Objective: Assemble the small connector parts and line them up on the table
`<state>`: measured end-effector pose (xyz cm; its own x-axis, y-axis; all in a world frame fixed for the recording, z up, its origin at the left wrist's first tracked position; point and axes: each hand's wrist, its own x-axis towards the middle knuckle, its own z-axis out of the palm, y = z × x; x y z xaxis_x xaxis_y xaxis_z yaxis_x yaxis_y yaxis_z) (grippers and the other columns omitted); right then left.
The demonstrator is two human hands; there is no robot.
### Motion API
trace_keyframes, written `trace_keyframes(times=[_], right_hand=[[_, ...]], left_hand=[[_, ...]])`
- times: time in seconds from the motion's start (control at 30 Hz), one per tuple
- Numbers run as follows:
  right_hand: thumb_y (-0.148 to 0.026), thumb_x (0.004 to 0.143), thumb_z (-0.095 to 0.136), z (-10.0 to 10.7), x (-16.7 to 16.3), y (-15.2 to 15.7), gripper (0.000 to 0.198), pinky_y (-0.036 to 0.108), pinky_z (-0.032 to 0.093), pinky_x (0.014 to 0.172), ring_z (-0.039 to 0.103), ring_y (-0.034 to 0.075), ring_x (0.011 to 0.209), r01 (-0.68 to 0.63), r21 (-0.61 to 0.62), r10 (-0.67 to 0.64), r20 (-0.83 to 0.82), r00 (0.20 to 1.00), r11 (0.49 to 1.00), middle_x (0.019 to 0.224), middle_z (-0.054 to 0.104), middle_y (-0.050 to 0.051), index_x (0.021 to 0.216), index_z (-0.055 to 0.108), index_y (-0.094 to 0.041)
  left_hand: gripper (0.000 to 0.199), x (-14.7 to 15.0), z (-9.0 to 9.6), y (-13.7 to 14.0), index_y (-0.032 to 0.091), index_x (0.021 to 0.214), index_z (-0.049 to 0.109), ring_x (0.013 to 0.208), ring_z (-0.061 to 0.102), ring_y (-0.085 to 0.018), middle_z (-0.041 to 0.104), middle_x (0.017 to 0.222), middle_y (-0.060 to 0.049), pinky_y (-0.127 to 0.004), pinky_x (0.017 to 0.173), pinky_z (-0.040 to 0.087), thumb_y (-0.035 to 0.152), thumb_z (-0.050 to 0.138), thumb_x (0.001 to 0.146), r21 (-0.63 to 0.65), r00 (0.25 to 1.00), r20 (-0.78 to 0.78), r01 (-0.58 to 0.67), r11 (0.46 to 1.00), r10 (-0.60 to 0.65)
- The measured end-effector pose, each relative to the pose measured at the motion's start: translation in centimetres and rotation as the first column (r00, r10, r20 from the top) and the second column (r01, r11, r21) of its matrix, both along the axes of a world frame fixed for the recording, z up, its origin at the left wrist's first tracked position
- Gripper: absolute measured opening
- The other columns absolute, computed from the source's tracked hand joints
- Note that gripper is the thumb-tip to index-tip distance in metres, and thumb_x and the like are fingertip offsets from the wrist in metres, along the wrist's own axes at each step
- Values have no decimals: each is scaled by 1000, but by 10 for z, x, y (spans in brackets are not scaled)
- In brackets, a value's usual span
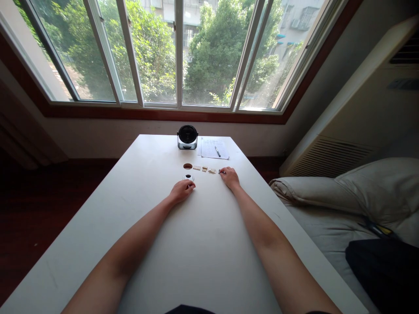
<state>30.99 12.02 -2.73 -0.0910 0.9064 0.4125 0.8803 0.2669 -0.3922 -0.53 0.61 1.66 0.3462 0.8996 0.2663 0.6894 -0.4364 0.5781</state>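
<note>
My left hand (pixel 183 191) rests on the white table, fingers curled, at the near side of a small round clear container (pixel 183 178) with a dark middle. Whether it touches the container, or has anything in its fingers, I cannot make out. Just beyond lies a round brown dish or lid (pixel 187 166). To its right runs a line of small pale pieces in clusters: a left group (pixel 197 167), a middle group (pixel 204 168) and a right group (pixel 212 171). At the right end of that line, my right hand (pixel 230 177) has its fingertips pinched at something small and dark.
A small black round fan-like device (pixel 187 136) on a stand is at the table's (pixel 196 253) far edge. Beside it are paper sheets (pixel 209 148) with a pen (pixel 218 151). A cushioned seat (pixel 327 218) with dark cloth (pixel 382 270) is at right; windows are ahead.
</note>
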Motion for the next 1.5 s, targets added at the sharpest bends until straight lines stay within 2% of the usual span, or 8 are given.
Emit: trace_keyframes(times=[0.4,0.63,0.87,1.5], right_hand=[[-21,87,63,-2,1,1,18,33,42,89,53,22,98,-3,29,3,-7,1000,1000,101,64,5,104,66,-23],[-21,87,63,-6,2,5,32,35,43,92,54,23,101,14,18,-13,-17,1000,1000,106,64,7,119,64,-22],[-22,87,63,-7,3,5,26,34,42,94,52,23,105,15,-2,-15,-5,1000,1000,108,63,8,113,68,-23],[-21,87,62,-3,1,3,26,33,41,94,52,23,104,15,-5,-15,18,1000,1000,107,63,7,113,69,-24]], left_hand=[[20,0,-3,1,23,92,70,84,62,-18,70,94,-3,-28,75,45,30,52,91,13,1000,5,-2,1000,2],[20,-1,-3,2,23,91,70,84,61,-19,69,94,-3,-29,74,44,31,51,90,18,999,27,19,1000,-20],[20,0,-2,1,23,91,70,85,61,-20,70,94,-4,-30,75,44,32,52,90,6,999,38,7,1000,-7],[19,0,-4,2,23,91,70,84,61,-18,70,94,-3,-28,74,44,30,52,90,26,1000,23,13,1000,-13]])
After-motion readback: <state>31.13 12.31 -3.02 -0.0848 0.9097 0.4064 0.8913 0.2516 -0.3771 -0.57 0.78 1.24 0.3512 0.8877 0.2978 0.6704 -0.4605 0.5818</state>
